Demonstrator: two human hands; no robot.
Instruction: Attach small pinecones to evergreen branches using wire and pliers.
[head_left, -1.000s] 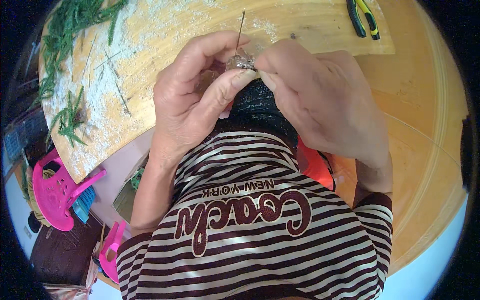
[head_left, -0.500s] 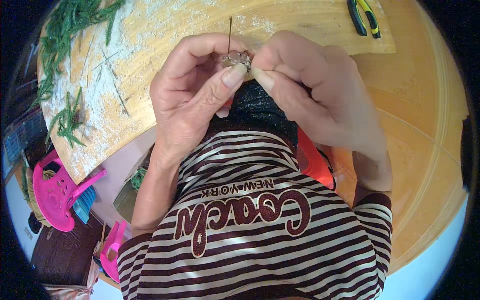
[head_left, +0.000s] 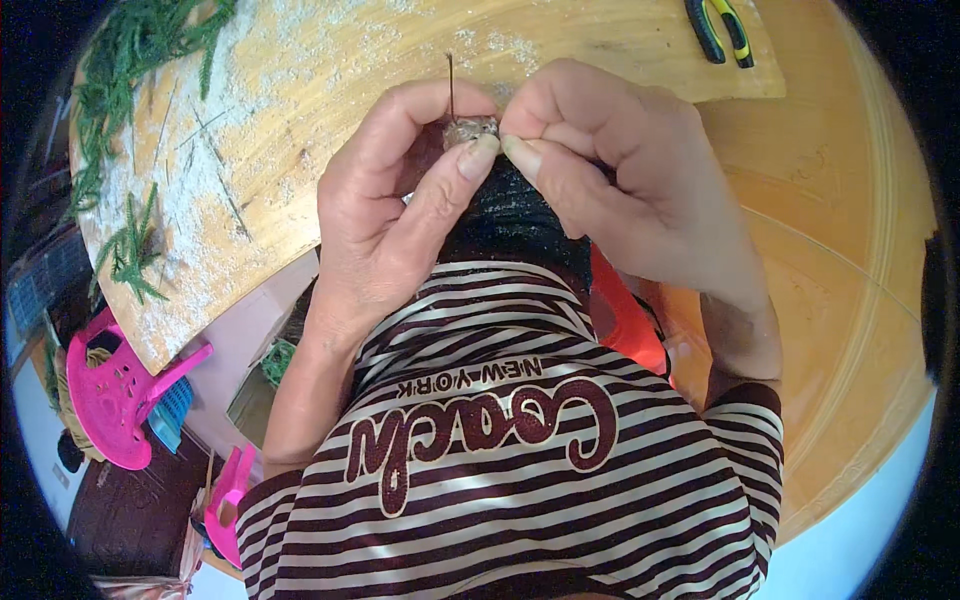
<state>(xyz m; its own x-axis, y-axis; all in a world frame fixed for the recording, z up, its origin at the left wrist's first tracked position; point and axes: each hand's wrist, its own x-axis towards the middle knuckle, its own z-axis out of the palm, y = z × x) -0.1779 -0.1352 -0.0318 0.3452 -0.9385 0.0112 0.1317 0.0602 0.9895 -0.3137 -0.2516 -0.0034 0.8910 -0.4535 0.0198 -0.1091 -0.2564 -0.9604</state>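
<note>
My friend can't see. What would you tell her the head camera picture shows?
Two bare hands, the left hand and the right hand, pinch one small silvery piece between their fingertips, with a thin wire sticking up from it. Under them lies a wooden board dusted with pale powder, with green sprigs on its left and pliers at the top right.

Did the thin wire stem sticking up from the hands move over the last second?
Yes. The wire stem has shifted left, away from the pliers on the wooden board; both the left hand and right hand pinch its base.
</note>
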